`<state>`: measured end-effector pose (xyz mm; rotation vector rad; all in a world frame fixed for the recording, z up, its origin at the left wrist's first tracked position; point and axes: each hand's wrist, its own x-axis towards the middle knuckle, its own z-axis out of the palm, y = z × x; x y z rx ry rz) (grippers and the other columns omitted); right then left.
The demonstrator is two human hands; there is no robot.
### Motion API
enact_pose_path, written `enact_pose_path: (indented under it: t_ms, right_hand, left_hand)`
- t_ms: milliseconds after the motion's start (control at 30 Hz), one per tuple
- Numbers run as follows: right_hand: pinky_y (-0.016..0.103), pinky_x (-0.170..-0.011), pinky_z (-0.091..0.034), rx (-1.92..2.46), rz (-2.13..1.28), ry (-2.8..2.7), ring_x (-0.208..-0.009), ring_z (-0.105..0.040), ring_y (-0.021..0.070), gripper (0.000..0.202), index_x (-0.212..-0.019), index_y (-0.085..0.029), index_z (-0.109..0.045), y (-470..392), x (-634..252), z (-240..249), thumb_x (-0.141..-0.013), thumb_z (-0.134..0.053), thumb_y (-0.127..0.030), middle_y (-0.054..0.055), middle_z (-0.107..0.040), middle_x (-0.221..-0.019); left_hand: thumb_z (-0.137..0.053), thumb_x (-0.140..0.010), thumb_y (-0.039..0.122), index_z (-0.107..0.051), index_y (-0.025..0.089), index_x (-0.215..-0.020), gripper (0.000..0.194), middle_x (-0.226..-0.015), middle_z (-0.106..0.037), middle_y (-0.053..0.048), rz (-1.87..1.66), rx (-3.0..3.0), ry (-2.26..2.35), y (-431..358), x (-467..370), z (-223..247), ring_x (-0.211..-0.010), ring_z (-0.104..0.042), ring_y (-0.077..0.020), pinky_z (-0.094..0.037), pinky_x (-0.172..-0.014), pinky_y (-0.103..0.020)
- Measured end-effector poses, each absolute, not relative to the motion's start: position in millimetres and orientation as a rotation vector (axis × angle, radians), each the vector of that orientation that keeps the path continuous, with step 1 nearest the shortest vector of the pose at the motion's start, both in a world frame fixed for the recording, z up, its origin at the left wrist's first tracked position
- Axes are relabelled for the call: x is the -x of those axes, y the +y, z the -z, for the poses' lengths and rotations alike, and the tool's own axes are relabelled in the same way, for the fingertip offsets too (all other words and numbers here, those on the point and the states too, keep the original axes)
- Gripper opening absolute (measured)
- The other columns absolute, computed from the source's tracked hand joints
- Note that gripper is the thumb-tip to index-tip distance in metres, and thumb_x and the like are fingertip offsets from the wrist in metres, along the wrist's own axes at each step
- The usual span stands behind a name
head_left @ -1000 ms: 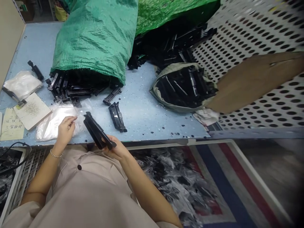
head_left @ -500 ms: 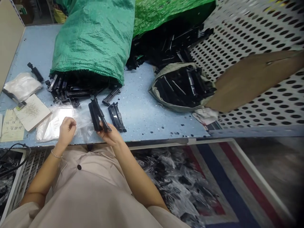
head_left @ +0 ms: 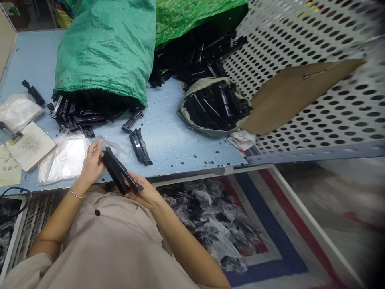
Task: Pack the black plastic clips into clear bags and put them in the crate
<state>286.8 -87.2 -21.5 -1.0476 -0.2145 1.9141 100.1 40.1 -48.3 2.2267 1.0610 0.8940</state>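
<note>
My right hand [head_left: 143, 192] is closed around the lower end of long black plastic parts [head_left: 116, 170], tilted over the table's front edge. Next to their upper end, my left hand [head_left: 93, 164] pinches a thin clear plastic bag [head_left: 104, 145]. Whether the tips of the parts are inside that bag I cannot tell. Left of my left hand lies a stack of clear plastic bags [head_left: 64, 158]. A bundle of similar black parts [head_left: 140, 147] rests on the table beyond my right hand.
More black parts spill from a green woven sack [head_left: 105, 52] on the blue table [head_left: 168, 120]. A grey-green bag [head_left: 195, 125] of parts stands at the right, by a perforated panel [head_left: 325, 92]. Below the edge, a bin holds bagged parts [head_left: 207, 212].
My left hand has moved right to the black parts and now holds a clear bag. My right hand has lowered the parts toward my body. The view has shifted slightly right.
</note>
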Motion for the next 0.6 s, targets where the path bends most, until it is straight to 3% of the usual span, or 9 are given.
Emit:
enact_pose_path:
  t_ms: [67, 133, 233, 300, 433, 500, 600]
  right_hand:
    - [0.021, -0.051, -0.051, 1.051, -1.857, -0.181, -0.057, -0.058, 0.0097, 0.040, -0.094, -0.022, -0.062, -80.4, -283.7, 29.9, -0.064, -0.087, -0.030, -0.004, -0.062, -0.071]
    - [0.021, -0.051, -0.051, 1.018, -1.742, -0.195, -0.055, -0.055, 0.0092, 0.055, -0.106, -0.026, -0.060, -69.4, -282.1, 36.3, -0.060, -0.090, -0.029, -0.007, -0.060, -0.069]
    - [0.021, -0.054, -0.048, 1.011, -1.527, -0.278, -0.054, -0.051, 0.0089, 0.077, -0.127, -0.033, -0.054, -53.6, -284.1, 42.8, -0.059, -0.089, -0.027, -0.011, -0.055, -0.063]
    - [0.022, -0.058, -0.047, 1.058, -1.453, -0.357, -0.059, -0.052, 0.0098, 0.070, -0.126, -0.032, -0.057, -48.4, -288.0, 48.1, -0.062, -0.086, -0.030, -0.010, -0.056, -0.064]
    - [0.025, -0.066, -0.046, 1.195, -1.438, -0.513, -0.069, -0.055, 0.0125, 0.029, -0.087, -0.022, -0.065, -52.3, -295.3, 63.4, -0.067, -0.080, -0.036, -0.004, -0.061, -0.072]
    - [0.024, -0.063, -0.042, 1.265, -1.437, -0.603, -0.064, -0.050, 0.0112, 0.026, -0.074, -0.020, -0.058, -58.3, -297.4, 68.7, -0.068, -0.078, -0.035, -0.005, -0.056, -0.067]
    - [0.022, -0.059, -0.036, 1.349, -1.473, -0.811, -0.061, -0.042, 0.0098, 0.031, -0.068, -0.021, -0.050, -75.8, -310.2, 64.8, -0.069, -0.077, -0.034, -0.006, -0.048, -0.063]
  left_hand:
    - [-0.046, -0.089, 0.003, -0.024, 0.026, -0.158, 0.075, -0.154, -0.036, -0.017, -0.915, -2.361, 0.976, 27.4, -107.0, 49.1, -0.137, -0.049, -0.0278, -0.054, -0.103, -0.041]
    - [-0.042, -0.092, 0.003, -0.011, 0.026, -0.161, 0.079, -0.156, -0.033, -0.019, -0.900, -2.474, 0.880, 7.8, -114.8, 53.2, -0.147, -0.038, -0.0300, -0.050, -0.109, -0.044]
    - [-0.038, -0.093, 0.002, -0.003, 0.025, -0.161, 0.081, -0.156, -0.035, -0.020, -0.850, -2.515, 0.761, -23.0, -120.0, 58.1, -0.146, -0.040, -0.0294, -0.051, -0.109, -0.044]
    - [-0.040, -0.094, 0.006, -0.015, 0.025, -0.160, 0.074, -0.151, -0.044, -0.018, -0.791, -2.435, 0.628, -32.3, -115.7, 53.2, -0.140, -0.048, -0.0277, -0.052, -0.107, -0.043]
    - [-0.044, -0.099, 0.019, -0.048, 0.025, -0.142, 0.044, -0.112, -0.071, -0.010, -0.845, -2.009, 0.657, -1.0, -110.8, 22.5, -0.097, -0.070, -0.0192, -0.059, -0.088, -0.035]
    - [-0.045, -0.100, 0.025, -0.050, 0.023, -0.139, 0.040, -0.120, -0.069, -0.011, -0.919, -1.908, 0.737, 32.8, -125.3, 9.9, -0.102, -0.068, -0.0201, -0.056, -0.090, -0.036]
    - [-0.044, -0.100, 0.031, -0.061, 0.024, -0.132, 0.036, -0.136, -0.064, -0.009, -0.504, -2.094, 0.520, 79.5, -163.2, 12.6, -0.126, -0.058, -0.0238, -0.045, -0.109, -0.041]
